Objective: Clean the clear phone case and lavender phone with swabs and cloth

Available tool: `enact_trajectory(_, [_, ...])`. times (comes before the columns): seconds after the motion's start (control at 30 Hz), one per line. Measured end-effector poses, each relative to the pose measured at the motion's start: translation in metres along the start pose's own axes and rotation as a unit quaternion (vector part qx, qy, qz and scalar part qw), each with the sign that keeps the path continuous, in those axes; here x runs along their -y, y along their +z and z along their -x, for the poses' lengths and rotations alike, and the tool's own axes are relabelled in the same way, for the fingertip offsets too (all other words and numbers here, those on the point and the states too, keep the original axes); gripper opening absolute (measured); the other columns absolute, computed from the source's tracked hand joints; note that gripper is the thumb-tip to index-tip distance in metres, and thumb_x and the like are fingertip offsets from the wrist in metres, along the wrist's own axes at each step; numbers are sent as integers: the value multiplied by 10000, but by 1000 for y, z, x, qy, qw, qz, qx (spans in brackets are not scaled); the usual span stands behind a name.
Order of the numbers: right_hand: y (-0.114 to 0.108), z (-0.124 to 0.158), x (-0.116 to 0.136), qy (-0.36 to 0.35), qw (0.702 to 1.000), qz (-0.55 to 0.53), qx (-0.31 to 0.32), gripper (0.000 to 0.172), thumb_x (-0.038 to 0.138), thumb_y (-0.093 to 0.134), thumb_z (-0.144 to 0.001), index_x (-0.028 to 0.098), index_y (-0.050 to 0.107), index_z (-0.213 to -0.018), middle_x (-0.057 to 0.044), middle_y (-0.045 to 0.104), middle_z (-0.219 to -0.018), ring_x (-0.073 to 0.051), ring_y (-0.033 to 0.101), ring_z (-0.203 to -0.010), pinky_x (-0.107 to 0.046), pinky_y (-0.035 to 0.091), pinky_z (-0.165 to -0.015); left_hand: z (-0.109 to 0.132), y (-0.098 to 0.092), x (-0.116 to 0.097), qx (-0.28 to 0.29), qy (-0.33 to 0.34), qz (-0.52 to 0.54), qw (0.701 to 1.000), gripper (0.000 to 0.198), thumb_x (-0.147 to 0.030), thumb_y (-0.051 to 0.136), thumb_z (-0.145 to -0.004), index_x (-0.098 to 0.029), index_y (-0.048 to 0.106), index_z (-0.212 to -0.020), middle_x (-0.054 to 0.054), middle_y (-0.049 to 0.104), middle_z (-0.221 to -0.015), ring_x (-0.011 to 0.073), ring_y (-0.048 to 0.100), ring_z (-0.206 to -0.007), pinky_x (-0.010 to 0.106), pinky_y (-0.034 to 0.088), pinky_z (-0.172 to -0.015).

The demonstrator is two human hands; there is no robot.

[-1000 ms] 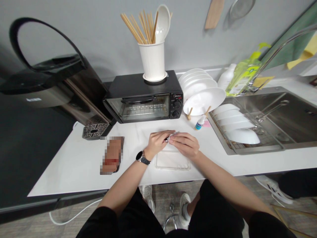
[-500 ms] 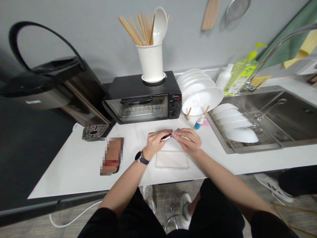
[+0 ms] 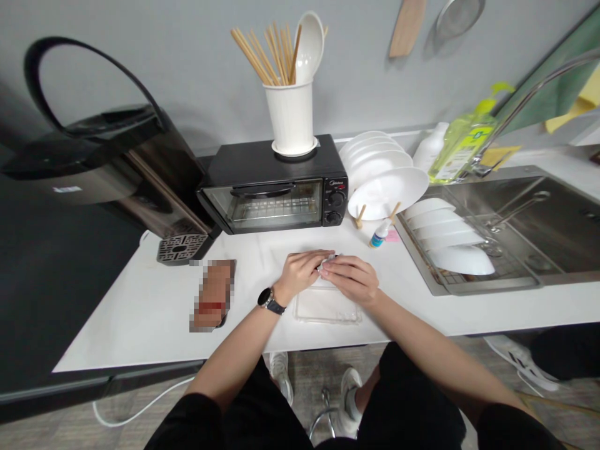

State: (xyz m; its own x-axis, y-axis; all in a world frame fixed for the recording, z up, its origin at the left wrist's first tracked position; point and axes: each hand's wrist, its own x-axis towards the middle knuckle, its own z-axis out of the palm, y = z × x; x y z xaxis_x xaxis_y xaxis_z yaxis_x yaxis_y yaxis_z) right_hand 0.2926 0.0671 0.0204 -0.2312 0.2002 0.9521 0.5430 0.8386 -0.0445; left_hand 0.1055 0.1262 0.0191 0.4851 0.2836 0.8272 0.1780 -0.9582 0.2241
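Over the counter, my left hand is closed around a slim dark phone, mostly hidden by my fingers. My right hand meets it from the other side, fingers pinched on a small crumpled white wipe that presses against the phone. Right below both hands, a clear phone case lies flat on the white counter. Beyond my right hand stands a small spray bottle with a blue label, beside a pink slip.
A brown, pixelated flat item lies to the left. Behind are a black toaster oven with a chopstick cup on top, a drink machine, and racked plates. At right, bowls sit by the sink.
My hands have come slightly lower and nearer the clear case. The phone's silvery edge, visible before, is now mostly covered by my fingers and the white wipe. The view has shifted slightly.
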Motion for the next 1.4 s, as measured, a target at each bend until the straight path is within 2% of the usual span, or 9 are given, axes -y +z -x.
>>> enact_trajectory(0.27, [-8, -8, -9, 24, 998, 32, -38, 531, 95, 764, -924, 300, 679, -1406, -47, 824, -1019, -202, 770, -909, -331, 704, -732, -2, -4, -2, -58, -17, 39, 997, 175, -137, 699, -968, -196, 725, -1131, 71, 829, -1105, 197, 808, -1024, 294, 679, -902])
enact_trajectory(0.4, [-9, -9, -11, 19, 998, 35, -41, 536, 82, 772, -912, 274, 681, -1404, -63, 820, -1016, -209, 760, -916, -340, 699, -736, -2, -3, -2, -63, -17, 33, 997, 182, -143, 724, -956, -194, 719, -1130, 65, 833, -1080, 190, 813, -995, 281, 677, -884])
enact_trajectory(0.63, [-5, -9, 0, -8, 1000, 11, -22, 518, 85, 751, -929, 255, 674, -1412, -51, 829, -1004, -203, 775, -927, -317, 707, -725, -2, -2, -2, 17, -7, -9, 1000, 184, -143, 584, -1014, -173, 704, -1151, 83, 826, -1110, 188, 813, -991, 276, 673, -856])
enact_trajectory(0.87, [-1, -4, 4, -11, 1000, -8, -15, 533, 83, 779, -902, 294, 698, -1384, -28, 834, -1037, -198, 775, -947, -317, 709, -763, 1, 4, -2, 38, -3, -21, 999, 246, -108, 503, -1012, -169, 691, -1158, 72, 822, -1139, 166, 805, -1018, 272, 667, -887])
enact_trajectory(1.07, [-5, -9, 1, -9, 1000, 9, -28, 568, 62, 805, -872, 239, 690, -1398, -58, 826, -985, -213, 770, -920, -328, 696, -738, 0, 2, -4, -3, -6, -10, 1000, 146, -153, 563, -1022, -169, 697, -1080, 78, 832, -1081, 174, 813, -974, 262, 670, -845])
enact_trajectory(1.27, [-10, -3, -10, 14, 999, 28, -25, 568, 80, 793, -890, 310, 686, -1398, -52, 815, -1034, -220, 769, -928, -369, 683, -757, 1, 0, -4, -35, -31, 14, 999, 119, -208, 639, -1016, -191, 720, -1101, 65, 833, -1084, 174, 816, -963, 267, 672, -871])
enact_trajectory(1.4, [-10, -2, -13, 9, 999, 33, -34, 552, 76, 793, -885, 286, 697, -1386, -63, 816, -1022, -219, 766, -900, -365, 672, -747, 2, 1, -4, -58, -33, 38, 997, 122, -194, 695, -987, -184, 722, -1106, 71, 834, -1069, 173, 818, -944, 261, 670, -858])
